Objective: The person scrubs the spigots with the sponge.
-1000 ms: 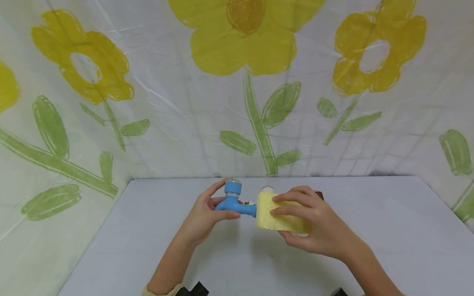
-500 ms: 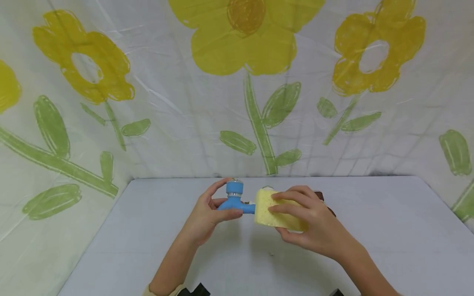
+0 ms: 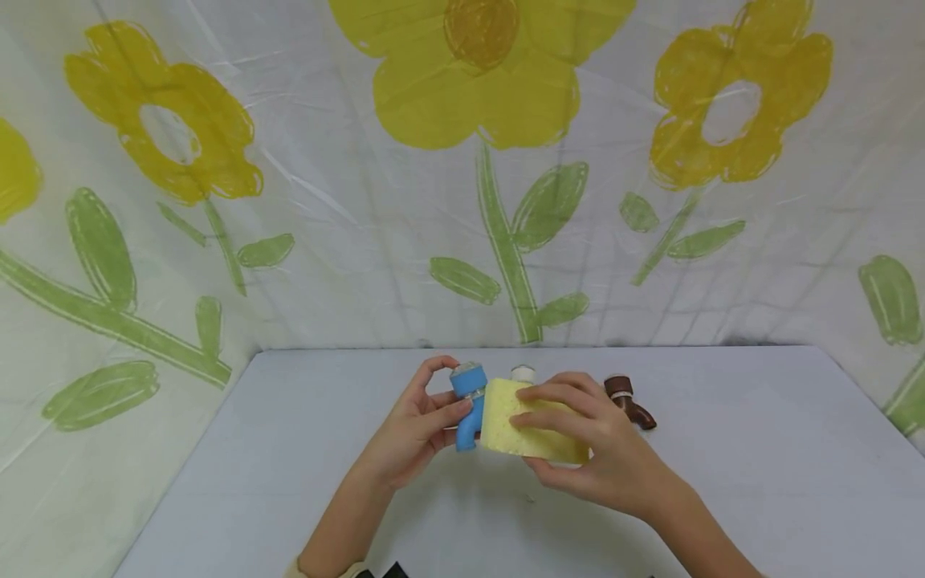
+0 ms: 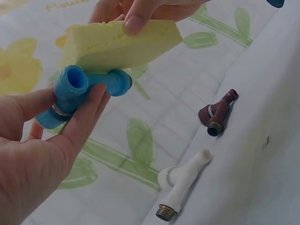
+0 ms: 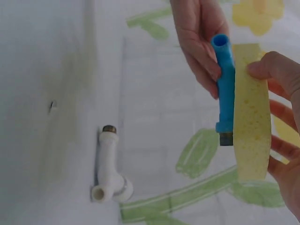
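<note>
My left hand (image 3: 419, 429) grips a blue faucet (image 3: 470, 409) by its round knob end, above the table. In the left wrist view the open spout of the blue faucet (image 4: 75, 78) faces the camera, with fingers and thumb around its body. My right hand (image 3: 578, 433) holds a thick yellow sponge (image 3: 516, 425), thumb on one side and fingers on the other. In the right wrist view the sponge (image 5: 253, 112) lies flat along the side of the blue faucet (image 5: 226, 93), whose threaded end points down there.
On the white table (image 3: 723, 449) behind the hands stand a white faucet (image 4: 185, 180) and a brown faucet (image 3: 630, 401). A small dark speck (image 3: 530, 498) marks the tabletop in front. A white sheet painted with yellow flowers (image 3: 477, 96) hangs along the back edge.
The blue faucet has been turned in my left hand, so its spout now points down toward me. The sponge has shifted slightly left and lower, uncovering the brown faucet.
</note>
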Demonstrator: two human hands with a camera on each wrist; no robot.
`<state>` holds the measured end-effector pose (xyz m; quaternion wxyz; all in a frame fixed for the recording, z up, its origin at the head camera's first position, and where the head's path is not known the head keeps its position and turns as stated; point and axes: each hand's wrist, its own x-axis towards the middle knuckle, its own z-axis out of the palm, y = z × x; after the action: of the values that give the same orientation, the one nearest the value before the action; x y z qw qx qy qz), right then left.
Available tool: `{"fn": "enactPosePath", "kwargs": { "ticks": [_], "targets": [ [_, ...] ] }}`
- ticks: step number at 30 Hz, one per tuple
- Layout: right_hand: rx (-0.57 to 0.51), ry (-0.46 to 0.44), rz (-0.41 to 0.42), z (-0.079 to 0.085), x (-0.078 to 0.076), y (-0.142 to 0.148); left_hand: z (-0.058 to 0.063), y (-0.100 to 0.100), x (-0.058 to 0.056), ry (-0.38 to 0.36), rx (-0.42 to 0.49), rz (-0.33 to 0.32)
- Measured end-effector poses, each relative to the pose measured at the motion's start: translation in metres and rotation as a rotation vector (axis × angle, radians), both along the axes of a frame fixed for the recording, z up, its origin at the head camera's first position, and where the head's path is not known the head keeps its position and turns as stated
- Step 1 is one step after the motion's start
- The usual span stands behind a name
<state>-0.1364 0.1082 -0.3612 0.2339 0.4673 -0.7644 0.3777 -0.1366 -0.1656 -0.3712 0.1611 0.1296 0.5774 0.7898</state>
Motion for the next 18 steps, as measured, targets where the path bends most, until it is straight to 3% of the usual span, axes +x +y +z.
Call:
{"fn": "enactPosePath", "kwargs": {
  "ticks": [10,18],
  "targets": [
    [-0.03,-0.022,-0.092,0.0,-0.001,0.001,0.0,0.002,0.0,0.06,0.014,0.008],
    [-0.024,0.007,0.045,-0.006,0.008,-0.015,-0.002,0.003,-0.001,0.049,0.026,0.049]
  ]
}}
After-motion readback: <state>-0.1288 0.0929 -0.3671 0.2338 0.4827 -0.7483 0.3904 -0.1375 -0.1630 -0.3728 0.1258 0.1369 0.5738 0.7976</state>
